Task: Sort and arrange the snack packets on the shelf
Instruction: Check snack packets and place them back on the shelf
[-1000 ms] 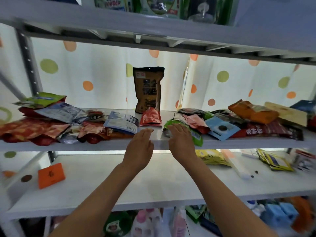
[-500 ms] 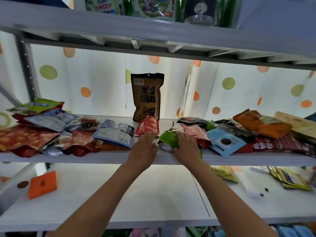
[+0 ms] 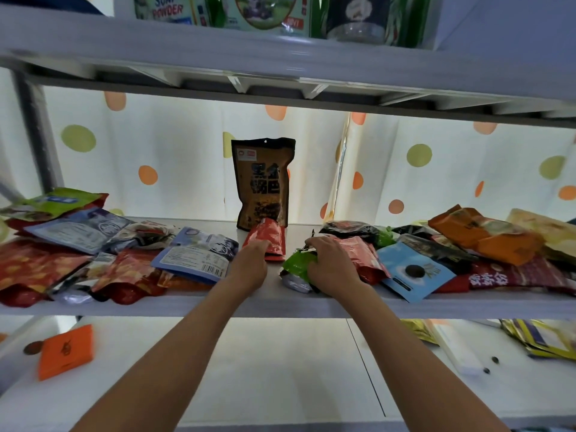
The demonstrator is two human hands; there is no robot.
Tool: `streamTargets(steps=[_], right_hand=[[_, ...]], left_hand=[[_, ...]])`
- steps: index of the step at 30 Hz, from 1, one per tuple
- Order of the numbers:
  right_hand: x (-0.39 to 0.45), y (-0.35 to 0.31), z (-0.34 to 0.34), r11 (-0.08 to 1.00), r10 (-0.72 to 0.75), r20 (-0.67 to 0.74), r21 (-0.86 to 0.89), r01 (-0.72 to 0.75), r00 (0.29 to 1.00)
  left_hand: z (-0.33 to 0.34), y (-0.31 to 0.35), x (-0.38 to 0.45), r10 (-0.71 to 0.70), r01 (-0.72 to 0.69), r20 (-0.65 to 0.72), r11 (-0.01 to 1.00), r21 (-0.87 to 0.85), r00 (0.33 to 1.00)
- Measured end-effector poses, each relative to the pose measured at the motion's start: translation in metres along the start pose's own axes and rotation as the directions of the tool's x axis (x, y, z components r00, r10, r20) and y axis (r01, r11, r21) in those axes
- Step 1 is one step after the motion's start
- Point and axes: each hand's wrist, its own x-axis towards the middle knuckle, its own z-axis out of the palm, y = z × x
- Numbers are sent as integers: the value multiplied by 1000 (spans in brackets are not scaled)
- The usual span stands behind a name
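The person is standing at the white shelf [image 3: 280,304] and reaching both arms onto its middle level, where snack packets are lying in two loose heaps with a bare strip between them. The left hand [image 3: 249,266] is touching the small red packet [image 3: 269,238] that is lying flat just in front of the tall brown pouch [image 3: 265,182], the only packet standing upright; whether the fingers are actually closing on the red packet I cannot tell, since the hand's back is hiding them. The right hand [image 3: 330,265] is curling over the green packet [image 3: 299,263] at the near edge of the right-hand heap, gripping it, with a pink-red packet [image 3: 364,257] lying just beside the knuckles.

To my eye she or he is picking out single packets to stand them in the cleared middle. Doing that well is likely meaning lifting the green packet straight up out of the heap, not dragging it, because the blue packet [image 3: 414,272] beside it is overhanging the shelf's front edge and could be slipping off. The red packet is looking thin and floppy, so leaning it against the brown pouch is seeming wiser than standing it alone.
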Motion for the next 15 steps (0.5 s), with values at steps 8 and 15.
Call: streamTargets(steps=[8,15], right_hand=[[11,11,1,1000,1,49,10,-2,999],[10,13,1,1000,-6,66,-1,7,998]], left_hand=[[9,-4,49,-78,-9,206,919,393,976],[13,3,47,27,-70,91,852,519,996]])
